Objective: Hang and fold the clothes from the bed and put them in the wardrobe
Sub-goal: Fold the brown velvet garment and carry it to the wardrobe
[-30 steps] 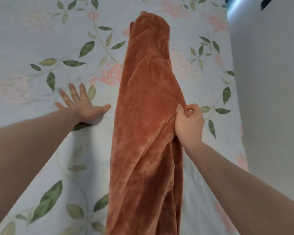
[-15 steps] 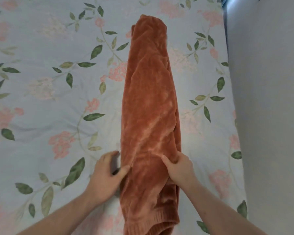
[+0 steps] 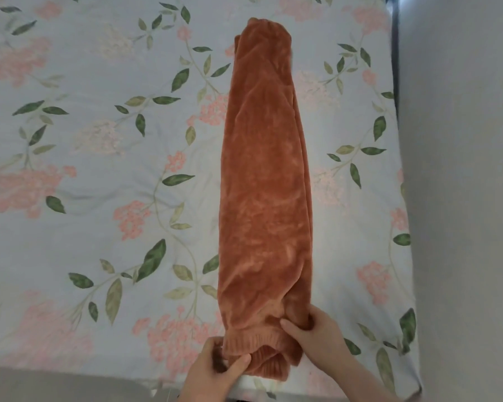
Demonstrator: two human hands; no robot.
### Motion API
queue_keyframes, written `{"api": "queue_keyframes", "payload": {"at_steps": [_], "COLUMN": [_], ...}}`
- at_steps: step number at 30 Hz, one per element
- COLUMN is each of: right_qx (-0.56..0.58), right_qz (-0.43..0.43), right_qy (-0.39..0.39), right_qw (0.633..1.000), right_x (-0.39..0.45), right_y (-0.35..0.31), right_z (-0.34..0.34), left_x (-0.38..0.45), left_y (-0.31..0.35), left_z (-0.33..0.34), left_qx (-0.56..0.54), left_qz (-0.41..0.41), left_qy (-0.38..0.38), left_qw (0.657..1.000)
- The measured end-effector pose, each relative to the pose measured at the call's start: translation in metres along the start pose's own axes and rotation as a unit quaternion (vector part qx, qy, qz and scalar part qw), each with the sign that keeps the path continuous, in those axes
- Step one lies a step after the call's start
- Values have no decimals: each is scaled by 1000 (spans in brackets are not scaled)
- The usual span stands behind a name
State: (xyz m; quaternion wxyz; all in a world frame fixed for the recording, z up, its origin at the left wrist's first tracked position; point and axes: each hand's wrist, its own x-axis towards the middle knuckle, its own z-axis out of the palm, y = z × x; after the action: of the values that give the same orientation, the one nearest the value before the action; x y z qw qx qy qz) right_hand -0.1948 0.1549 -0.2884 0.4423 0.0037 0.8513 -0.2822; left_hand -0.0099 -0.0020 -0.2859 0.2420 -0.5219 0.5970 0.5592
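Observation:
A rust-orange fleece garment (image 3: pixel 266 181), folded into a long narrow strip, lies lengthwise on the bed with its ribbed hem at the near end. My left hand (image 3: pixel 218 368) pinches the hem's left corner between thumb and fingers. My right hand (image 3: pixel 314 335) grips the bunched fabric at the near right corner, fingers curled into it. The garment's far end reaches toward the top of the view.
The bed is covered by a pale blue floral sheet (image 3: pixel 99 169) with pink flowers and green leaves. A grey wall or panel (image 3: pixel 462 198) runs along the bed's right side. The bed's near edge (image 3: pixel 70 375) shows at the bottom left.
Both hands slid down the garment toward me, from its middle to the ribbed hem. My left hand went from lying flat on the sheet to pinching the hem corner.

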Motion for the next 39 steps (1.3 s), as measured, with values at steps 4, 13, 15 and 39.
{"api": "queue_keyframes", "payload": {"at_steps": [4,13,15,39], "right_qx": [95,27,55,-9], "right_qz": [55,122,123,228], "right_qy": [-18,-23,-74,-227], "right_qw": [994,992,988,947], "right_x": [-14,-26,-28,-165], "right_y": [15,22,21,58], "right_z": [0,14,19,40], "left_x": [-5,4,5,-105], "left_y": [-5,-12,-8,-50], "left_z": [-4,-24,-27,-20], "left_qx": [7,154,134,85], "left_qz": [52,64,44,-85], "left_qy": [42,38,28,-103], "left_qw": [998,985,990,987]}}
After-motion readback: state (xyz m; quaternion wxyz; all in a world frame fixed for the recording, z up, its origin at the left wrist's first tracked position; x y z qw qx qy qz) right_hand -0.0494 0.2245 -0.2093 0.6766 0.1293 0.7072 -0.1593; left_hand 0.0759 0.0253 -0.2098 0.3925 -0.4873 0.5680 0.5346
